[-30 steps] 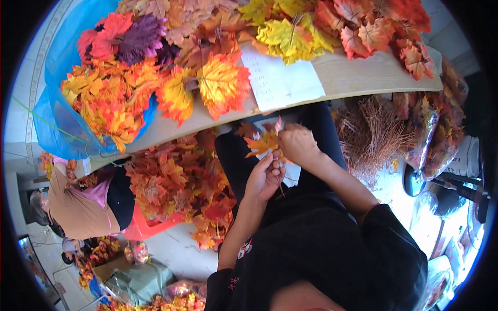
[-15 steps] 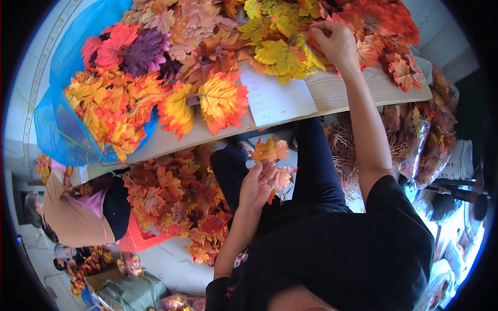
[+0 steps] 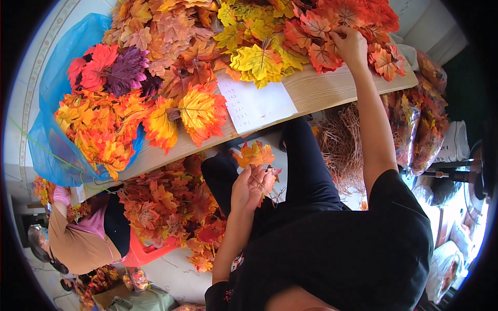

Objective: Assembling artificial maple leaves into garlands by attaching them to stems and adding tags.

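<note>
In front of my lap, my left hand [image 3: 248, 187] is closed round the stem end of a sprig of artificial maple leaves, with an orange-yellow leaf [image 3: 255, 154] above the fingers and a paler pinkish leaf [image 3: 270, 179] beside them. My right hand [image 3: 351, 47] reaches over the table to the pile of red artificial maple leaves [image 3: 358, 15]. Its thumb and fingers pinch at a red leaf [image 3: 322, 56] on the pile's near side. Just left of that pile lie yellow leaves [image 3: 258, 61].
The wooden table [image 3: 321, 88] carries a written paper sheet [image 3: 257, 106], more leaf piles and a blue plastic bag [image 3: 46, 119]. Below are leaves on a red stool [image 3: 150, 253], brown twigs [image 3: 340, 150] and bagged leaves [image 3: 428, 124]. Another person [image 3: 85, 241] works at the left.
My right hand has moved from above the yellow leaves, right to the red pile, and its fingers have closed there. My left hand still holds the sprig. The view has shifted slightly.
</note>
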A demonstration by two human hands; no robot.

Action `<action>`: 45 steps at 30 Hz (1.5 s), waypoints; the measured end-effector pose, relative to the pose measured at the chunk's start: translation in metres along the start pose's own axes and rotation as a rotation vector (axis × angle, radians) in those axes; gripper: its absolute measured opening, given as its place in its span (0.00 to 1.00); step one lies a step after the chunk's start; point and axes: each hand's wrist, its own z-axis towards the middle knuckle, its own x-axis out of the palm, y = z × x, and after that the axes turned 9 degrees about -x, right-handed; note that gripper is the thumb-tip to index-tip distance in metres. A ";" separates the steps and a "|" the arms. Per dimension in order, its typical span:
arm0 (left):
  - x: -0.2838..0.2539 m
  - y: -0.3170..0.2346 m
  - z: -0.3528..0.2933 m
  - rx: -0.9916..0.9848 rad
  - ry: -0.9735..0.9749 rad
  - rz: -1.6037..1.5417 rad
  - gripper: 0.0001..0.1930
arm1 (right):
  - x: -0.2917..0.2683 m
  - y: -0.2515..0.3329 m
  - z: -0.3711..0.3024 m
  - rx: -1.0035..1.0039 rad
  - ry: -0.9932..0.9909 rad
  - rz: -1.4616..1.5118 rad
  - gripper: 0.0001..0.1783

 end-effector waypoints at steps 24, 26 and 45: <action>0.012 -0.017 -0.013 0.241 0.013 0.219 0.05 | 0.016 0.148 -0.246 -0.363 0.698 0.690 0.03; 0.009 -0.015 -0.009 0.213 0.002 0.185 0.06 | 0.022 0.146 -0.256 -0.182 0.748 0.817 0.03; 0.010 -0.006 -0.010 0.362 0.116 0.233 0.05 | 0.029 0.154 -0.268 0.326 0.676 1.264 0.05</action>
